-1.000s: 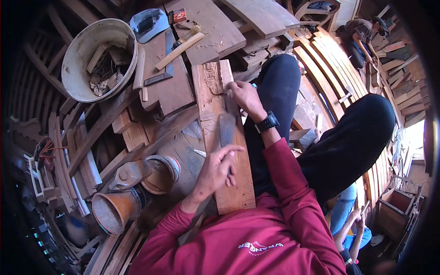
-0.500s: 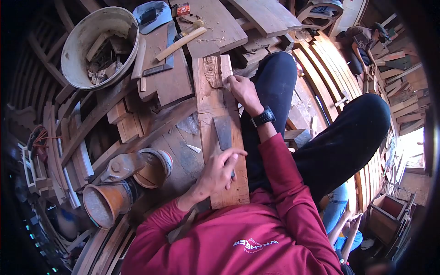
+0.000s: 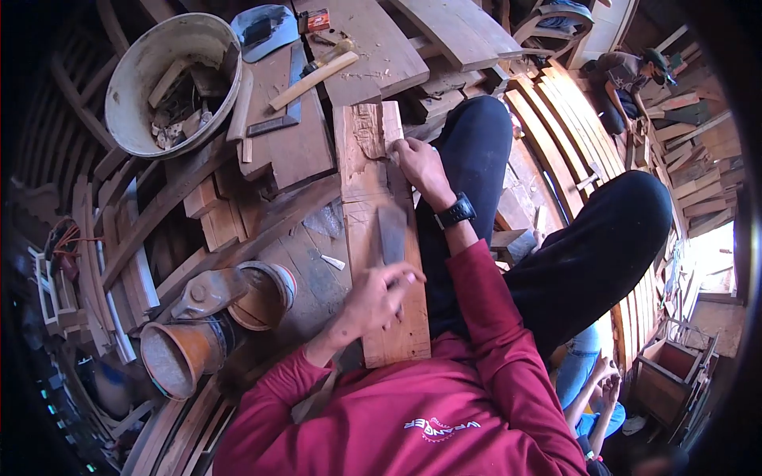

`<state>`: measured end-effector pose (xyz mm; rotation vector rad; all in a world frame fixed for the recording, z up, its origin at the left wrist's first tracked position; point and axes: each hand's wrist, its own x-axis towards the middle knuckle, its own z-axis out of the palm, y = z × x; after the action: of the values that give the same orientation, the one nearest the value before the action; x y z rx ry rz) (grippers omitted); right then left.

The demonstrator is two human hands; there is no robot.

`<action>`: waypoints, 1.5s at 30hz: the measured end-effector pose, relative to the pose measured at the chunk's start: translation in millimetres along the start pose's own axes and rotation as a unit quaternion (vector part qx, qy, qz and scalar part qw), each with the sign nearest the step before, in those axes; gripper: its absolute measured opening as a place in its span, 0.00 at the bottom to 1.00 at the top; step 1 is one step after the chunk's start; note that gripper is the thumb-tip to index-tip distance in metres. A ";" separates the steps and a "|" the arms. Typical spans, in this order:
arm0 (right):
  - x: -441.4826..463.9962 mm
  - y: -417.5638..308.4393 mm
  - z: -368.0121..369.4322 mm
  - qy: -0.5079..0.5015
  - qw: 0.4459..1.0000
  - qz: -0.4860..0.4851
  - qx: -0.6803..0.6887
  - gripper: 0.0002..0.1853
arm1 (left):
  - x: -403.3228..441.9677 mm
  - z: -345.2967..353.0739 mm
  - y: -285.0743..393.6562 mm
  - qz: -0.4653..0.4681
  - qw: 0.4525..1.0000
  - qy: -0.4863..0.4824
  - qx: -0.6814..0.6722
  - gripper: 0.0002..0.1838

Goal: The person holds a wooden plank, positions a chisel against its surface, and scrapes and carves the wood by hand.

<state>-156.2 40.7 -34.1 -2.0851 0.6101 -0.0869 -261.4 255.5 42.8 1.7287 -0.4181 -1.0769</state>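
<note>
A thick wooden board [image 3: 397, 333] lies lengthwise in front of my torso, beside my thigh, with a rough, chipped hollow at its far end. My left hand [image 3: 375, 301] is over its near half, fingers curled round a flat metal blade [image 3: 390, 234] whose far end is blurred above the wood. The rest of that tool is hidden under the hand. At the board's far right edge, beside the hollow, my right hand [image 3: 423, 170] is closed, fingertips pinched together. What lies between those fingertips is too small to make out.
A bucket of wood scraps [image 3: 119, 119] stands at upper left, near a metal square [image 3: 274, 124] and a wooden-handled tool [image 3: 313, 81]. Two open cans [image 3: 163, 357] are at lower left. One person [image 3: 627, 79] is at upper right; another's hands [image 3: 607, 389] show at lower right.
The blade has shifted slightly over the board and is blurred now, where it was sharper half a second ago. My right hand stays at the far edge. The view has shifted a little.
</note>
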 end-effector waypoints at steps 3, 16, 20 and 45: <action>-2.0 3.9 0.9 0.003 1.000 -0.006 -0.003 0.25 | -3.3 1.5 -0.1 -0.003 0.999 0.025 -0.026 0.16; -2.2 3.0 -0.8 0.004 0.998 -0.062 0.003 0.25 | -7.5 6.8 -6.8 0.004 1.000 -0.009 0.020 0.17; -12.7 -4.6 -6.9 -0.004 0.999 -0.021 0.034 0.27 | 11.9 -2.8 1.2 0.048 0.997 0.066 0.012 0.15; -12.1 -0.8 5.6 0.001 0.999 -0.038 -0.022 0.30 | -0.6 9.3 -2.1 0.004 1.000 -0.002 0.012 0.17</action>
<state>-164.8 50.9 -34.5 -2.1510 0.5388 -0.1191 -269.8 251.5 40.5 1.7456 -0.4409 -1.0737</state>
